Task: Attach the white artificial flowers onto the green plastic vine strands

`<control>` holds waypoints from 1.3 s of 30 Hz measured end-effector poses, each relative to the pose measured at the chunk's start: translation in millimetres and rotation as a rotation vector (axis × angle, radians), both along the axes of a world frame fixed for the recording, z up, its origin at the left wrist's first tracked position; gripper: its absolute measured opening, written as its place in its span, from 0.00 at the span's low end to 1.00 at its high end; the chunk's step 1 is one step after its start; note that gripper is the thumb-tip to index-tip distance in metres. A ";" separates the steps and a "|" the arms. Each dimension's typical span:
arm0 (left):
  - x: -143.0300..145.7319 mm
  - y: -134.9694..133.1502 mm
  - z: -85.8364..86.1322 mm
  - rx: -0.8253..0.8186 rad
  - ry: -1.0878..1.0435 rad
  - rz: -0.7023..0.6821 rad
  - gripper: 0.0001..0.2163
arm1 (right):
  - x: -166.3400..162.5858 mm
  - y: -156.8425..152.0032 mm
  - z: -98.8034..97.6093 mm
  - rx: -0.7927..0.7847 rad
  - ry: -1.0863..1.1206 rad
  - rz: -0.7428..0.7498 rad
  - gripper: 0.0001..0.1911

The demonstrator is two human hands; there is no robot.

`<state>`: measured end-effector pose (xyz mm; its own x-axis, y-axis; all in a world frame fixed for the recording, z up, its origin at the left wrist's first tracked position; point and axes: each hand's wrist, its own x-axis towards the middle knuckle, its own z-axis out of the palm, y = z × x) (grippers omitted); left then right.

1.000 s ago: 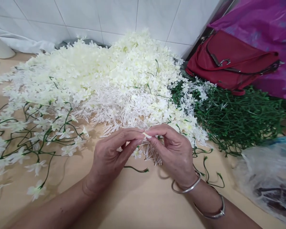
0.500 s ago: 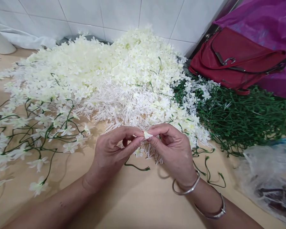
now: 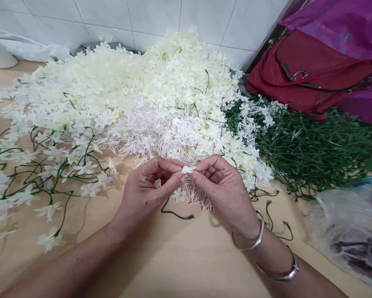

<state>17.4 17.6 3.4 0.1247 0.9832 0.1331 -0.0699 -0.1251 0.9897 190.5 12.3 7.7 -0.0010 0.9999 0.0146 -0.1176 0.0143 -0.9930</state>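
Note:
My left hand (image 3: 147, 188) and my right hand (image 3: 225, 190) meet fingertip to fingertip just above the tan table (image 3: 179, 265). Both pinch one small cream artificial flower (image 3: 187, 169) between thumb and forefinger. A thin green stem (image 3: 173, 213) curls on the table below my left hand; whether it joins the flower is hidden. A small loose flower (image 3: 177, 194) and white spiky plastic pieces (image 3: 198, 196) lie right under my fingers. My right wrist wears two silver bangles.
A big heap of cream flowers (image 3: 136, 91) fills the table's back. Finished green stems with flowers (image 3: 49, 174) spread at the left. A pile of bare green stems (image 3: 313, 149) lies right, a red bag (image 3: 307, 74) behind it, a clear plastic bag (image 3: 350, 231) at the right edge.
Both hands have drifted slightly up and left while keeping the same pinch on the small flower. The view has tilted a little; nothing else moved.

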 end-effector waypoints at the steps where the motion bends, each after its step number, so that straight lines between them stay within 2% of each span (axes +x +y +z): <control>1: -0.6 -0.4 -2.0 0.016 0.021 -0.004 0.03 | -0.1 -0.2 0.1 -0.006 -0.006 0.003 0.11; 5: -2.7 -1.1 -7.5 0.136 0.139 -0.009 0.03 | 0.5 -1.2 -0.5 -0.009 -0.044 -0.034 0.12; 10: -2.5 0.0 -4.3 0.271 0.255 0.025 0.04 | 1.6 -0.6 0.0 -0.023 -0.053 -0.024 0.11; 17: -2.6 -0.1 -6.5 0.212 0.258 0.015 0.03 | 0.6 -0.5 1.5 0.006 -0.042 -0.061 0.09; 24: -1.8 0.5 -3.6 0.245 0.269 0.005 0.04 | 1.4 -1.3 5.1 0.103 -0.192 -0.081 0.07; 32: -3.3 -0.2 -6.1 0.144 0.200 -0.043 0.02 | 2.6 0.0 0.8 0.106 -0.090 -0.045 0.09; 37: -4.1 -0.2 -8.2 0.233 0.285 -0.022 0.03 | 2.6 -0.6 -0.4 0.084 -0.100 0.003 0.12; 39: -4.0 0.2 -8.8 0.231 0.292 -0.017 0.03 | 3.5 -0.9 -1.4 0.095 -0.142 0.026 0.09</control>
